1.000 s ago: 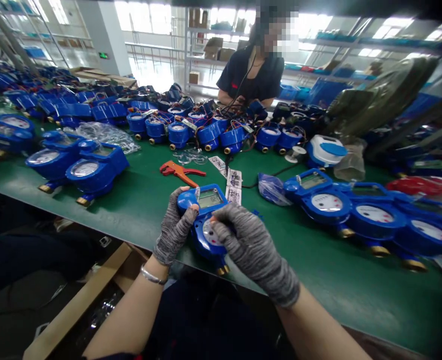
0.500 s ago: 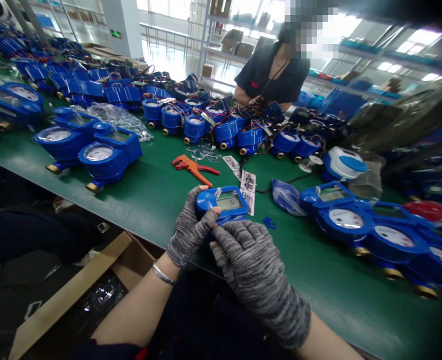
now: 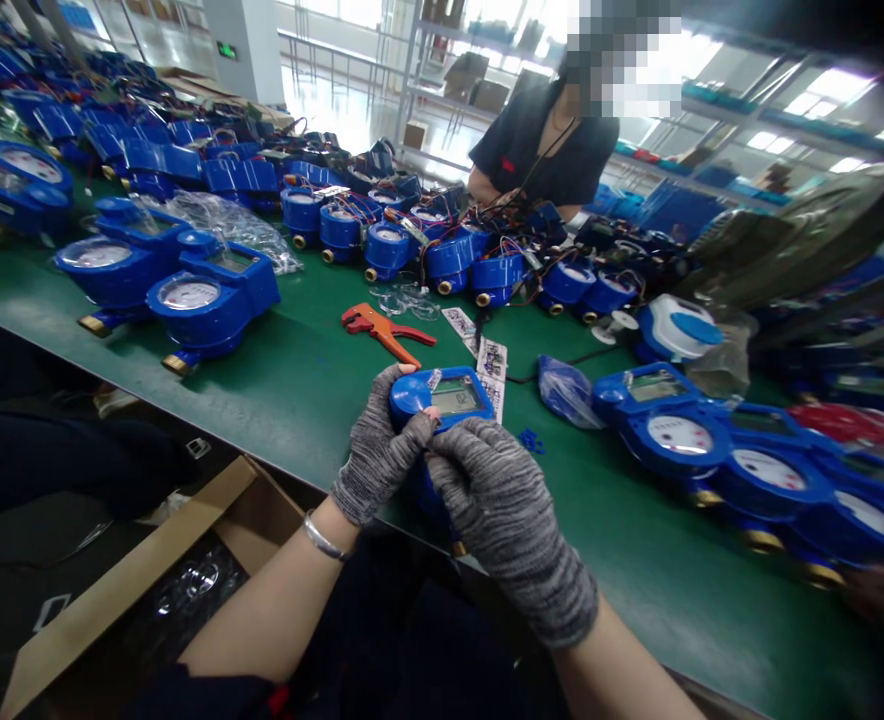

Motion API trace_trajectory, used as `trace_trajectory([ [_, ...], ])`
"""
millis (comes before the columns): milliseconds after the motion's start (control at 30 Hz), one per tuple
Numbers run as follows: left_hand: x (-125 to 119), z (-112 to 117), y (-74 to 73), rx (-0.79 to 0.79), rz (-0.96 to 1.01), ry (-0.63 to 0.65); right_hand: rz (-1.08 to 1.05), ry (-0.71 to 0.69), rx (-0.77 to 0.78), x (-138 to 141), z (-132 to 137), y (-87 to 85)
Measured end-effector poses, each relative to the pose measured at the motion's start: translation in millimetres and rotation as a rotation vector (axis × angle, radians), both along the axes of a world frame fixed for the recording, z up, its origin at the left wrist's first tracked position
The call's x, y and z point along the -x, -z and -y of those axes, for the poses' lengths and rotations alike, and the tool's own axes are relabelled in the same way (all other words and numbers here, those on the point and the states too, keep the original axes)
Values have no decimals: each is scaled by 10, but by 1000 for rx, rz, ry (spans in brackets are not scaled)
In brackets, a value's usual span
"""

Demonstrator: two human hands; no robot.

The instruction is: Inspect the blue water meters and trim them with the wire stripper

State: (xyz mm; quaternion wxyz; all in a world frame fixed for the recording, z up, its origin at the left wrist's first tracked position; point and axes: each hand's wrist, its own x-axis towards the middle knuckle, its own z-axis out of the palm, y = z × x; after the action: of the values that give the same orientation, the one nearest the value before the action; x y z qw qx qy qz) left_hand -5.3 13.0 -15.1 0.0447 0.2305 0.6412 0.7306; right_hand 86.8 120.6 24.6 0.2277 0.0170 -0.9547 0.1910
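**Right hand now covers the meter's dial**

Both gloved hands hold one blue water meter (image 3: 448,398) at the near edge of the green desk (image 3: 299,390). The left hand (image 3: 380,452) is curled round the meter's left side, with its thumb pressed on the round blue cap beside the display. The right hand (image 3: 503,508) is closed over the lower body. A second ago the white dial showed between the hands; now the right hand has slid up over it. Only the display end and a brass fitting below the hand can be seen. The grip has hardly changed since half a second ago.

The orange tool (image 3: 386,331) lies just beyond the meter, with the strip of labels (image 3: 491,360) to its right. Further right are a plastic bag (image 3: 564,390) and a row of finished meters (image 3: 682,432). Two more meters (image 3: 202,300) stand well apart to the left. A co-worker (image 3: 554,140) sits across the desk, and a cardboard box (image 3: 149,580) is below its near edge.
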Motion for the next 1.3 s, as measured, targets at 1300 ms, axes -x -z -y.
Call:
trace_trajectory([
  [1300, -14, -30, -38, -57, 78, 18, -163, 33, -412, -265, 95, 145],
])
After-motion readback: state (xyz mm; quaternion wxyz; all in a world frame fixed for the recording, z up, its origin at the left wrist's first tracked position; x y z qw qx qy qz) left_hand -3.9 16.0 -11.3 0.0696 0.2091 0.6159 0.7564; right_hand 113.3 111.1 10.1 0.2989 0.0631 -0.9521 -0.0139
